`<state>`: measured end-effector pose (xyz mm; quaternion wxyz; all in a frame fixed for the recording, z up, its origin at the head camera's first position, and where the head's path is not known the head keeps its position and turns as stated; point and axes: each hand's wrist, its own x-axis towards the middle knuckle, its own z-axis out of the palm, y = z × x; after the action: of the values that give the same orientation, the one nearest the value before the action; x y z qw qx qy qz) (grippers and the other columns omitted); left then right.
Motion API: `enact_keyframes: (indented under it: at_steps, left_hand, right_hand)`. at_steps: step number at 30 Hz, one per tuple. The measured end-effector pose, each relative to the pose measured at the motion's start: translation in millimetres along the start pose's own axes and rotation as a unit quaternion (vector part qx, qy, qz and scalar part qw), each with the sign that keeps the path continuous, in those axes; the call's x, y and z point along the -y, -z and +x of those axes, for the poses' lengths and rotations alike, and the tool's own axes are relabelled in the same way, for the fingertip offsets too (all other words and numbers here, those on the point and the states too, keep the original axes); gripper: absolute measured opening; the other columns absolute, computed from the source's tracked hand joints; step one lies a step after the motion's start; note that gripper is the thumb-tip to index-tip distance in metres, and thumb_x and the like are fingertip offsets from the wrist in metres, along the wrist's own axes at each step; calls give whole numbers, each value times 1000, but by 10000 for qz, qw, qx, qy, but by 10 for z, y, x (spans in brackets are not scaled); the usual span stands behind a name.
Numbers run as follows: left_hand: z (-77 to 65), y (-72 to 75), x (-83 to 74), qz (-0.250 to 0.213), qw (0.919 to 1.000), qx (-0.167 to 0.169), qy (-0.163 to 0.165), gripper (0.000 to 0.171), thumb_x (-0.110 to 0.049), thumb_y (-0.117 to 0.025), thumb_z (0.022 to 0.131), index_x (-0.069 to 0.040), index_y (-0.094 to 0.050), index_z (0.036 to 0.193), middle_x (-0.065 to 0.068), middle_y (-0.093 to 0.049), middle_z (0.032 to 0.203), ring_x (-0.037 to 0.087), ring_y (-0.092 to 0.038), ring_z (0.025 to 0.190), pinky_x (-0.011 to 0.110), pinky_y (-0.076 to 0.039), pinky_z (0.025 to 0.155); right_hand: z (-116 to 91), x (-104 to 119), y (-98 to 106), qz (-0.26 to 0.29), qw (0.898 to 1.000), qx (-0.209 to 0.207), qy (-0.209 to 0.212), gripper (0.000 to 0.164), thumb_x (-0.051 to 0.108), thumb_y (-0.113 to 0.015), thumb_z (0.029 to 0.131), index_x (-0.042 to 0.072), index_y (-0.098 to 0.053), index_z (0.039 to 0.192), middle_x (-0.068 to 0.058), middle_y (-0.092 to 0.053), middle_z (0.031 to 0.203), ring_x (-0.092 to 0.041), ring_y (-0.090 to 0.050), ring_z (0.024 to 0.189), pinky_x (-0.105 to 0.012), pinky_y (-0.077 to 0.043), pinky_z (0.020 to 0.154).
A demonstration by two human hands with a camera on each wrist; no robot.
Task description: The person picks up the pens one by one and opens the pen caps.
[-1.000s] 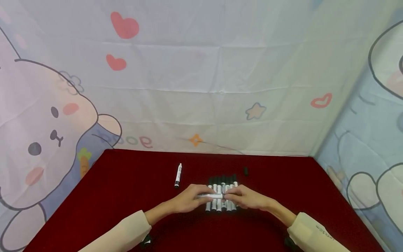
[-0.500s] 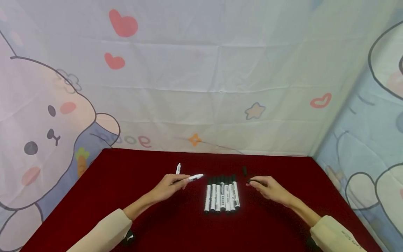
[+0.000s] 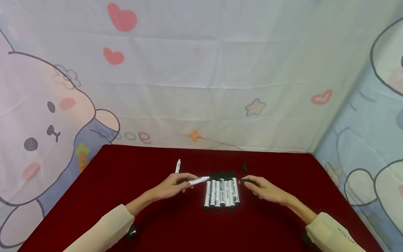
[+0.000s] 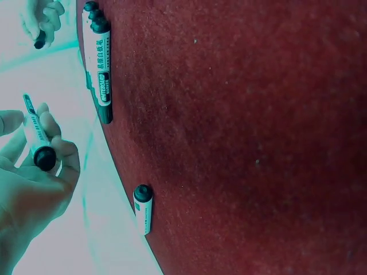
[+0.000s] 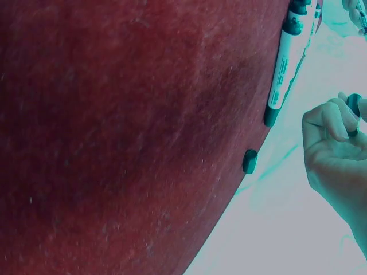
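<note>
My left hand [image 3: 168,186] grips a white whiteboard marker [image 3: 199,180] whose bare, capless end points right, toward the row of markers. In the left wrist view, thumb and fingers wrap the marker's barrel [image 4: 36,130], its black end facing the camera. Across the row, my right hand [image 3: 267,189] pinches a black marker cap [image 3: 247,181] between thumb and fingers; the right wrist view has that cap [image 5: 354,105] at the fingertips. Between the hands, several capped whiteboard markers [image 3: 222,192] lie side by side, black caps toward the back.
Another capless marker [image 3: 178,165] lies behind my left hand, partly covered by it. A loose black cap [image 3: 244,167] lies on the red cloth [image 3: 195,231] behind the right hand. Printed fabric [image 3: 189,70] hangs along the table's back and right side.
Both hands came together over the row on one marker, then parted: the left now has the capless marker, the right its cap. In the last half second the right hand shifted slightly left.
</note>
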<state>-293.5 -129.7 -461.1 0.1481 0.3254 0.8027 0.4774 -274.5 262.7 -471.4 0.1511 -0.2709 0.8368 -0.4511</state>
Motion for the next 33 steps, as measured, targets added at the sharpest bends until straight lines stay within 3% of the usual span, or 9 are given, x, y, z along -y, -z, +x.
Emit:
enact_keyframes:
  at_steps: [3, 7, 12, 17, 23, 33]
  left_hand:
    - [-32, 0, 11, 45, 10000, 38, -18, 30, -9, -55, 103, -2, -64, 132, 29, -67, 102, 17, -61, 77, 26, -50, 66]
    - [-56, 11, 27, 76, 9999, 54, -71, 31, -9, -59, 101, -1, -64, 130, 30, -70, 102, 32, -69, 82, 26, -53, 64]
    - [-28, 26, 53, 57, 9998, 17, -212, 31, -5, -62, 99, 2, -64, 128, 30, -72, 103, 42, -72, 88, 23, -54, 67]
    - [9, 29, 62, 302, 9993, -32, -222, 31, -10, -66, 98, 0, -65, 128, 25, -73, 103, 34, -74, 89, 22, -54, 68]
    - [-5, 80, 71, 735, 9961, -466, -136, 32, -15, -72, 95, -1, -68, 124, 14, -72, 98, 15, -67, 85, 21, -51, 67]
    - [-23, 147, 129, 609, 9942, -872, 171, 33, -13, -72, 95, 2, -67, 124, 16, -69, 105, 18, -66, 89, 21, -52, 67]
  right_hand:
    - [16, 11, -42, 15, 10000, -69, 11, 44, 26, -44, 111, -4, -52, 142, 7, -39, 68, -2, -33, 58, -19, -36, 53]
    - [42, 23, -53, -143, 9996, -248, -18, 42, 28, -50, 109, 0, -58, 139, 8, -40, 67, -1, -35, 56, -19, -38, 53]
    - [64, 2, -11, -299, 9984, -411, 240, 33, 24, -62, 103, 6, -67, 131, 3, -52, 80, -1, -42, 62, -20, -41, 56]
    - [9, -41, 40, -599, 9950, -599, 538, 28, 19, -67, 100, 9, -71, 126, -3, -66, 100, -4, -48, 75, -22, -43, 64]
    - [-20, -73, 41, -798, 9907, -760, 798, 28, 17, -69, 98, 10, -73, 125, -7, -63, 108, -4, -52, 87, -23, -48, 75]
    - [-22, -74, 49, -914, 9858, -988, 1000, 25, 13, -69, 97, 8, -73, 122, -10, -65, 104, -2, -46, 79, -23, -42, 65]
